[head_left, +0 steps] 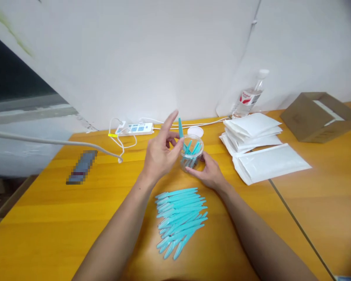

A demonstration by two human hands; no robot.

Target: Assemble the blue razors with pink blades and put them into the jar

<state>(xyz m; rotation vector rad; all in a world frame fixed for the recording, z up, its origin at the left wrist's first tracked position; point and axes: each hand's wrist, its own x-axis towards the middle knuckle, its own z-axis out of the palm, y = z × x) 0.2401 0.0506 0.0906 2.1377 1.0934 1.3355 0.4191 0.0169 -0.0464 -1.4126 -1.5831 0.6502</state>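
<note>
My left hand (pixel 160 154) pinches a turquoise eyebrow razor (pixel 180 128) between thumb and fingers, index finger raised. The razor stands nearly upright at the left rim of a clear plastic jar (pixel 201 153), its lower end partly hidden by my thumb. My right hand (pixel 211 171) grips the jar low on its right side. Inside the jar several turquoise razors (pixel 195 148) lean at different angles. On the table between my forearms lies a loose pile of turquoise razors (pixel 183 212), their clear-capped ends mostly toward the left. Behind the jar rests a round white lid (pixel 195 131).
White padded envelopes (pixel 251 132) are stacked at right, before a water bottle (pixel 250 97) and an open cardboard box (pixel 307 117). A power strip (pixel 139 128) with white cables lies along the wall. A pixelated dark object (pixel 82 168) is on the left; another cable (pixel 61 139) crosses above.
</note>
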